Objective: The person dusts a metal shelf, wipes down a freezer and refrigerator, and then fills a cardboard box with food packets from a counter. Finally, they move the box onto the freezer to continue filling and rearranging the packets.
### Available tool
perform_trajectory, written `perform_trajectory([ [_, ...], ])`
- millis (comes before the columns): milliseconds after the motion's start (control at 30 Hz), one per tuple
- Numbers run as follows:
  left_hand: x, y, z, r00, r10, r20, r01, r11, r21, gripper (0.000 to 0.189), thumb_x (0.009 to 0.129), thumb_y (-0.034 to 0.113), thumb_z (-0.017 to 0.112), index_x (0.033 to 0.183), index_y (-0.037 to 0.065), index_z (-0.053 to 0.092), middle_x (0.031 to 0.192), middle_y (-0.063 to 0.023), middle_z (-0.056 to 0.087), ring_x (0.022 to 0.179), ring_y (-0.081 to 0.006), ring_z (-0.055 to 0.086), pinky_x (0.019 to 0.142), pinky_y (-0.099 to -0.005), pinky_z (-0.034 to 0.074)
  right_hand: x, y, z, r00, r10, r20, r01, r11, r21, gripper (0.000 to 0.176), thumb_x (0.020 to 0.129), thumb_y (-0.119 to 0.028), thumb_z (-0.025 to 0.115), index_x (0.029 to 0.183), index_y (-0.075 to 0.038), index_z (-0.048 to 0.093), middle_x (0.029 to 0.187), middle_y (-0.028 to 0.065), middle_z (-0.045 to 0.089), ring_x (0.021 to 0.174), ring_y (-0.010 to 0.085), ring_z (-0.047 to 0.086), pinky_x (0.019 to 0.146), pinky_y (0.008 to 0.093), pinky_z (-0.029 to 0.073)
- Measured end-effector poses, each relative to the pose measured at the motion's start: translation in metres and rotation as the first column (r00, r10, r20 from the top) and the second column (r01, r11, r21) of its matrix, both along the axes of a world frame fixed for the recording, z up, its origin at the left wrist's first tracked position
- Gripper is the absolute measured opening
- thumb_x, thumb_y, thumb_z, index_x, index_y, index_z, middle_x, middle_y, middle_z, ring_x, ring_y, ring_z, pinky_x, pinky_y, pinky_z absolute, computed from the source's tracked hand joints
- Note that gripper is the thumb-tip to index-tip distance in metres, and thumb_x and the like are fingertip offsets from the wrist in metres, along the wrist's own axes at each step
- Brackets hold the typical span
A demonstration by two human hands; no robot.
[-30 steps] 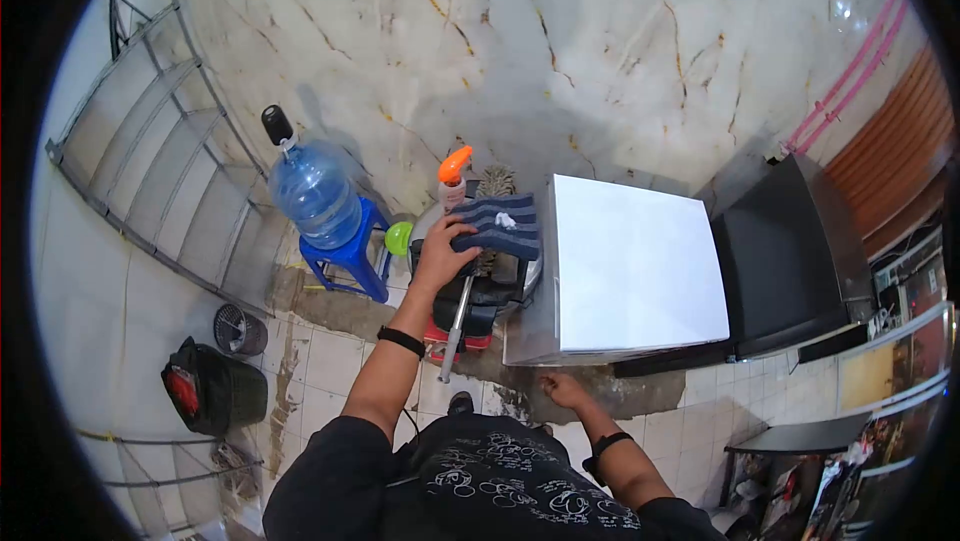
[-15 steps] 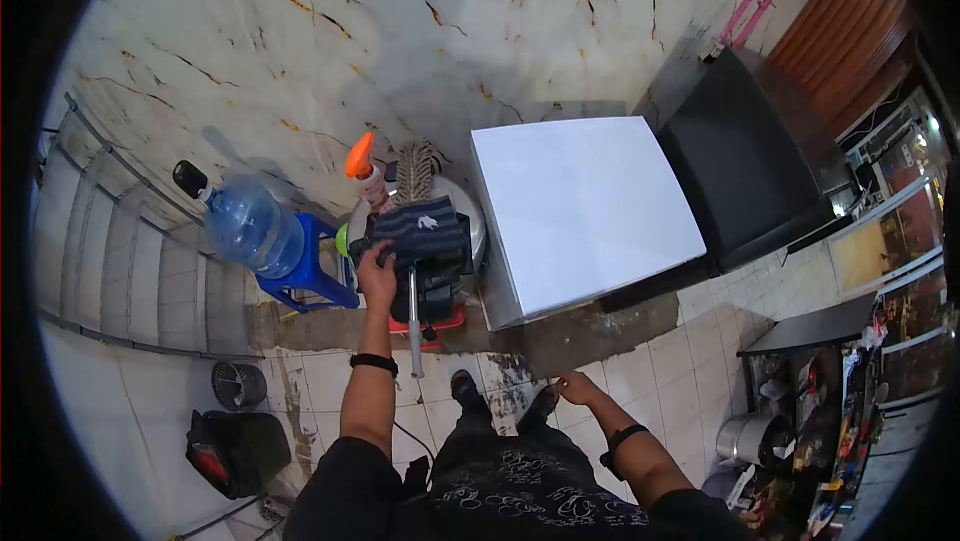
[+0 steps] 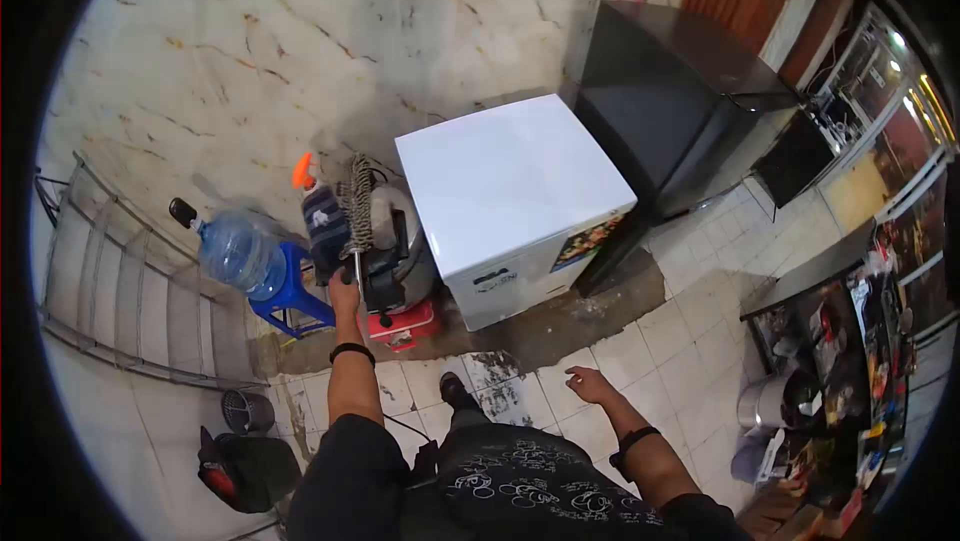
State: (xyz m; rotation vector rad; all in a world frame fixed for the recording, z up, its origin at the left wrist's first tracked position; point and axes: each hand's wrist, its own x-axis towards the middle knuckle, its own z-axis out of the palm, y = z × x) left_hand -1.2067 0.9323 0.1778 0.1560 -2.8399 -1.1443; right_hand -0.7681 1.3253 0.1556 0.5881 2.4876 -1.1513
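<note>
My left hand (image 3: 343, 288) is closed at the lower end of a dark striped cloth (image 3: 323, 223) with a pale animal emblem. Its fingertips are partly hidden. Just right of this hand runs the metal handle of a rope-like mop or duster (image 3: 358, 203), lying over a rounded grey-and-black appliance (image 3: 405, 261). Behind the cloth pokes the orange top of a spray bottle (image 3: 303, 171). My right hand (image 3: 588, 384) hangs over the floor, fingers loosely apart, holding nothing visible.
A white freezer-like box (image 3: 515, 181) stands right of the appliance, beside a black cabinet (image 3: 660, 91). Left, a water bottle (image 3: 240, 256) sits on a blue stool (image 3: 290, 306) near a metal rack (image 3: 115, 266). A red box (image 3: 405, 326) stands below; a black bag (image 3: 245, 471) lies lower left.
The striped cloth has swung from across the mop to its left, with my left hand at its lower end. My right hand's fingers have spread. The camera view has shifted rightward.
</note>
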Motion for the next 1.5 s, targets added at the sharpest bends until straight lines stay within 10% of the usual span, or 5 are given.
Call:
perform_trajectory([
  [367, 0.103, 0.023, 0.026, 0.961, -0.009, -0.275, -0.026, 0.992, -0.124, 0.026, 0.076, 0.013, 0.062, 0.1, 0.004, 0.06, 0.084, -0.017, 0.065, 0.081, -0.0339, 0.063, 0.071, -0.0403, 0.049, 0.226, 0.098, -0.054, 0.969, 0.026, 0.246, -0.046, 0.996, 0.073, 0.036, 0.079, -0.022, 0.063, 0.109, -0.004, 0.059, 0.077, 0.0137, 0.065, 0.065, 0.0215, 0.063, 0.064, 0.0328, 0.051],
  [567, 0.212, 0.075, -0.118, 0.94, -0.338, -0.052, 0.341, 0.915, 0.216, 0.01, 0.078, 0.006, 0.054, 0.081, 0.004, 0.064, 0.076, -0.0154, 0.064, 0.068, -0.0251, 0.062, 0.064, -0.0354, 0.048, 0.261, 0.084, -0.1, 0.778, -0.522, 0.351, 0.62, 0.731, -0.287, 0.033, 0.079, -0.013, 0.064, 0.109, -0.002, 0.057, 0.073, 0.0099, 0.062, 0.058, 0.0168, 0.06, 0.044, 0.0292, 0.046],
  [733, 0.293, 0.182, -0.157, -0.086, -0.729, 0.679, 0.942, 0.162, 0.293, 0.029, 0.078, 0.028, 0.062, 0.103, 0.013, 0.064, 0.087, -0.0144, 0.065, 0.086, -0.0294, 0.062, 0.076, -0.0413, 0.048, 0.216, 0.037, -0.088, 0.95, -0.289, 0.119, 0.301, 0.947, -0.109, 0.034, 0.081, -0.02, 0.062, 0.112, -0.005, 0.058, 0.082, 0.0116, 0.066, 0.073, 0.0219, 0.064, 0.069, 0.032, 0.051],
  [1067, 0.404, 0.422, -0.163, -0.207, -0.77, 0.603, 0.939, -0.33, -0.099, 0.026, 0.079, 0.025, 0.056, 0.098, 0.01, 0.065, 0.098, -0.018, 0.064, 0.09, -0.0351, 0.06, 0.083, -0.0442, 0.047, 0.332, 0.08, 0.011, 0.68, -0.724, -0.117, 0.722, 0.689, -0.069, 0.036, 0.083, -0.023, 0.057, 0.115, -0.006, 0.056, 0.091, 0.015, 0.066, 0.083, 0.0315, 0.063, 0.076, 0.0362, 0.05],
  [1500, 0.788, 0.602, -0.078, -0.571, -0.528, 0.629, 0.818, -0.435, 0.377, 0.029, 0.08, 0.018, 0.061, 0.107, 0.006, 0.061, 0.085, -0.0136, 0.066, 0.075, -0.0187, 0.065, 0.066, -0.0317, 0.052, 0.721, 0.066, -0.011, 0.096, -0.993, 0.065, 0.984, 0.104, 0.141, 0.04, 0.079, -0.029, 0.061, 0.11, -0.004, 0.06, 0.098, 0.0186, 0.065, 0.091, 0.0327, 0.062, 0.08, 0.0392, 0.049],
])
